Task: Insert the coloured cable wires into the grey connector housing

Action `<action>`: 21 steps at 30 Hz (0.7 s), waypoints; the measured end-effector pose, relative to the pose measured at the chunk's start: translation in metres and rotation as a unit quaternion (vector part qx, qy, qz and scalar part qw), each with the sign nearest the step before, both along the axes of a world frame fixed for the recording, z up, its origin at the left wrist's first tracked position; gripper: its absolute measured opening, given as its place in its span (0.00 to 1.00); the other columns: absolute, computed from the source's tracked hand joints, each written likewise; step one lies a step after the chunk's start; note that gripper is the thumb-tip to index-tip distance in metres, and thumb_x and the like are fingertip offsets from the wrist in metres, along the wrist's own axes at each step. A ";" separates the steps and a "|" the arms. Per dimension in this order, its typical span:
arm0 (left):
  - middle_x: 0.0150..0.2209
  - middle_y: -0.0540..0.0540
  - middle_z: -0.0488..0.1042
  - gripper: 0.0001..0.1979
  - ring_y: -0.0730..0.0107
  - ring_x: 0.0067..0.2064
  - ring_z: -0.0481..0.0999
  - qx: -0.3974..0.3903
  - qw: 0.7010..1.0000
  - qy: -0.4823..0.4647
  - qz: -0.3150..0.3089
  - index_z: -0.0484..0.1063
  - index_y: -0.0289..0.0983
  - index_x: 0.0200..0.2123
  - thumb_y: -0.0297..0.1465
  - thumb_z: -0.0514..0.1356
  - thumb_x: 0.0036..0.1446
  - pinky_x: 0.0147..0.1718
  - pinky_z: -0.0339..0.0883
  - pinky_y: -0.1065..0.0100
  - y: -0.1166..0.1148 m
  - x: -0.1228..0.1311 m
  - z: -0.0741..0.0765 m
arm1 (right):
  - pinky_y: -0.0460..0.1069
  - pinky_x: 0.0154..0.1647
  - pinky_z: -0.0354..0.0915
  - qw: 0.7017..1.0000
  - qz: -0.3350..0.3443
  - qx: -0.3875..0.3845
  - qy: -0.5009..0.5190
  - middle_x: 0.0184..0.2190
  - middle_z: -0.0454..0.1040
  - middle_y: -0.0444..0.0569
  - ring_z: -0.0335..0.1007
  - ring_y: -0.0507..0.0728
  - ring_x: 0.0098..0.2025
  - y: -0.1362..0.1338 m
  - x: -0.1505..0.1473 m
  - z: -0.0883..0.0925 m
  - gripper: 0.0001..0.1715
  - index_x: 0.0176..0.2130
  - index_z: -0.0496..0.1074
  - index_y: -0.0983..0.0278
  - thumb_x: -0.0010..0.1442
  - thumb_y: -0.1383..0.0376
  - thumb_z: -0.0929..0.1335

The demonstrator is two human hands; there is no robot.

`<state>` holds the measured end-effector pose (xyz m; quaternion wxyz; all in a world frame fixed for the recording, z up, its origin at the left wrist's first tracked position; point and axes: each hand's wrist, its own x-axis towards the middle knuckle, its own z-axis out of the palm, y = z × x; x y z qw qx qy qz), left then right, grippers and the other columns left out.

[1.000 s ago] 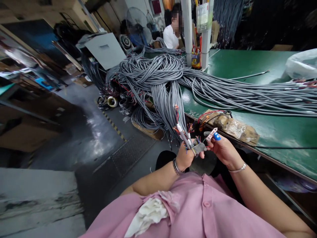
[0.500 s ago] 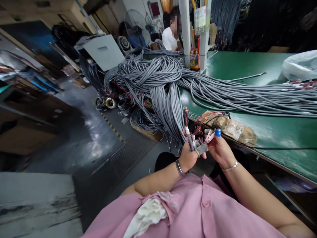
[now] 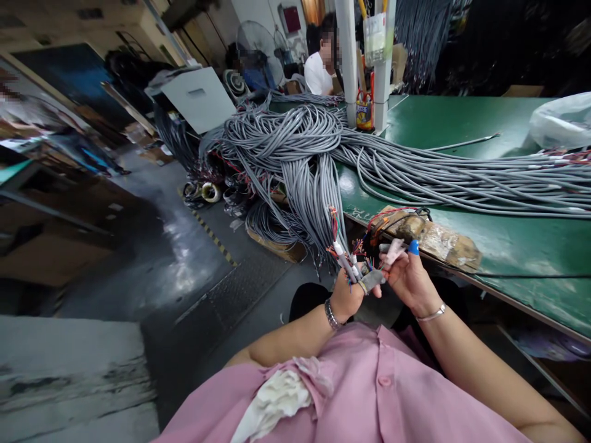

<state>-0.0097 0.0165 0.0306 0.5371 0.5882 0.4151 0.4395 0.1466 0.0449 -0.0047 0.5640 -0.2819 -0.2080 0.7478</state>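
My left hand (image 3: 347,299) is closed around several grey cables (image 3: 342,257) whose stripped ends fan out into thin coloured wires (image 3: 332,216). A grey cover (image 3: 372,280) wraps its thumb. Close beside it, my right hand (image 3: 418,288) pinches a pale pink, clip-like piece (image 3: 394,253), blurred and partly hidden by the fingers. Its thumb wears a blue cover (image 3: 414,247). Thin wires run between the two hands, but their exact contact with the pink piece cannot be made out.
A large heap of grey cables (image 3: 286,132) lies over the green table (image 3: 521,240) and hangs off its left end. A tape-wrapped block (image 3: 443,242) sits at the near edge. White posts (image 3: 346,61) rise behind. One person (image 3: 318,72) sits beyond; another (image 3: 50,120) stands far left.
The cable ends in my left hand have tipped to the left. The pink piece in my right hand has shifted slightly and turned. The person at far left has moved, and the view has shifted a little.
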 end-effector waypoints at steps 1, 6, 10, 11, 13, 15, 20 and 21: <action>0.21 0.46 0.74 0.20 0.70 0.26 0.72 -0.002 1.000 -0.001 0.001 0.75 0.35 0.23 0.44 0.60 0.58 0.34 0.67 0.66 -0.001 -0.001 0.000 | 0.48 0.29 0.69 1.000 0.009 -0.002 0.004 0.30 0.75 0.47 0.67 0.52 0.27 -0.001 0.001 0.001 0.32 0.35 0.76 0.60 0.55 0.36 0.64; 0.21 0.47 0.73 0.21 0.71 0.25 0.71 -0.002 0.999 -0.013 0.044 0.72 0.35 0.20 0.42 0.59 0.59 0.32 0.67 0.67 -0.003 0.000 -0.003 | 0.46 0.30 0.68 1.000 0.011 0.004 0.003 0.31 0.74 0.45 0.66 0.51 0.29 -0.003 0.004 0.011 0.20 0.35 0.76 0.61 0.57 0.47 0.70; 0.22 0.48 0.73 0.20 0.71 0.27 0.73 0.019 0.995 -0.015 0.093 0.72 0.36 0.20 0.41 0.59 0.60 0.36 0.68 0.67 -0.003 0.007 -0.006 | 0.45 0.28 0.65 0.998 -0.038 0.012 -0.040 0.26 0.70 0.42 0.62 0.49 0.26 -0.007 0.004 0.010 0.15 0.33 0.75 0.62 0.57 0.53 0.72; 0.22 0.48 0.74 0.20 0.70 0.29 0.74 0.021 0.995 -0.014 0.100 0.72 0.36 0.20 0.40 0.59 0.61 0.37 0.68 0.67 -0.002 0.009 -0.006 | 0.45 0.28 0.64 0.996 -0.061 0.019 -0.061 0.24 0.69 0.42 0.61 0.49 0.25 -0.007 0.004 0.007 0.15 0.32 0.74 0.62 0.57 0.53 0.72; 0.23 0.47 0.75 0.20 0.69 0.31 0.75 0.022 0.993 -0.015 0.113 0.72 0.36 0.20 0.40 0.58 0.61 0.38 0.68 0.67 -0.001 0.012 -0.007 | 0.45 0.28 0.63 0.984 -0.120 0.041 -0.122 0.22 0.68 0.41 0.60 0.49 0.24 -0.008 0.005 0.000 0.16 0.28 0.73 0.62 0.56 0.53 0.72; 0.23 0.47 0.75 0.21 0.69 0.31 0.76 0.028 0.991 -0.018 0.126 0.72 0.36 0.19 0.40 0.58 0.61 0.39 0.68 0.67 0.000 0.015 -0.007 | 0.45 0.28 0.62 0.965 -0.171 0.064 -0.189 0.21 0.68 0.41 0.60 0.49 0.24 -0.006 0.005 -0.007 0.17 0.27 0.72 0.62 0.56 0.52 0.72; 0.22 0.47 0.75 0.19 0.69 0.29 0.76 0.049 0.988 0.007 0.147 0.73 0.36 0.19 0.38 0.59 0.60 0.38 0.68 0.66 0.002 0.019 -0.007 | 0.47 0.30 0.66 0.985 -0.085 0.056 -0.138 0.26 0.73 0.46 0.66 0.51 0.27 0.002 0.003 -0.013 0.27 0.31 0.76 0.62 0.54 0.42 0.69; 0.22 0.47 0.75 0.19 0.69 0.28 0.75 0.048 0.988 0.011 0.148 0.73 0.36 0.19 0.38 0.59 0.60 0.38 0.68 0.66 0.002 0.020 -0.007 | 0.48 0.31 0.67 0.992 -0.062 0.043 -0.106 0.28 0.74 0.47 0.67 0.52 0.28 0.003 0.001 -0.012 0.28 0.32 0.77 0.62 0.53 0.41 0.69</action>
